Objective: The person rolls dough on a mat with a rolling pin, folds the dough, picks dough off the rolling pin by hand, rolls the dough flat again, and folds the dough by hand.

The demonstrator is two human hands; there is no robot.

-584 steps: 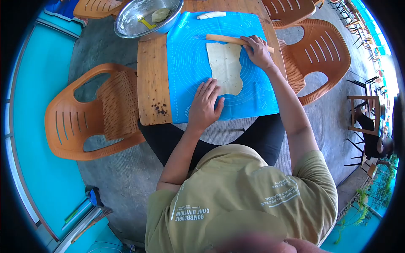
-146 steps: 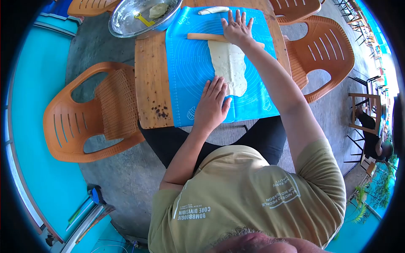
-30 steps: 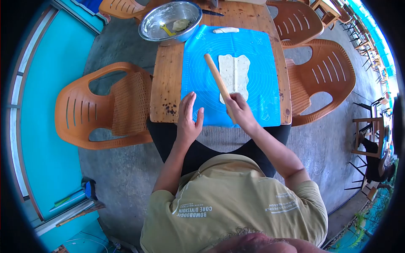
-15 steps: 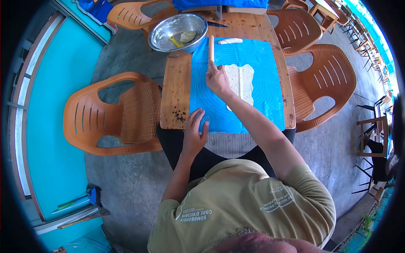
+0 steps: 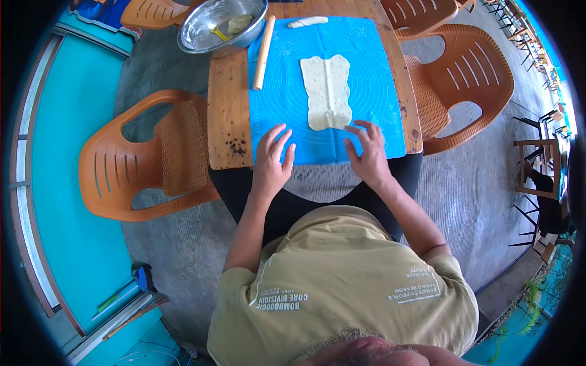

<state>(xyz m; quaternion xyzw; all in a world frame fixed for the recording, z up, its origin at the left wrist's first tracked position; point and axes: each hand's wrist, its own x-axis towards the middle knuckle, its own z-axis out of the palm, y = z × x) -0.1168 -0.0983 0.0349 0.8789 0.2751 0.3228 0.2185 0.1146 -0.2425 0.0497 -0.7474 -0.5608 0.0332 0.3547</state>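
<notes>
A flat, wavy-edged sheet of dough [image 5: 318, 91] lies on the blue silicone mat [image 5: 281, 116], with a raised line running down its middle. My left hand [image 5: 273, 160] is over the mat's near left edge, fingers apart and holding nothing. Close to the dough's near right corner is my right hand [image 5: 368, 152], also with spread fingers and nothing in it; whether a fingertip touches the dough I cannot tell. The wooden rolling pin [image 5: 264, 53] rests along the mat's left side. A rolled piece of dough [image 5: 307, 22] lies at the mat's far edge.
A metal bowl [image 5: 194, 38] holding a lump of dough [image 5: 240, 24] and a yellow tool [image 5: 219, 33] stands at the table's far left. Orange chairs [image 5: 143, 155] flank the wooden table [image 5: 227, 104] on both sides. Dark specks mark its near left corner.
My right hand has let go of the rolling pin and come back to the dough's near right corner. My left hand stays near the mat's front edge. The view has shifted.
</notes>
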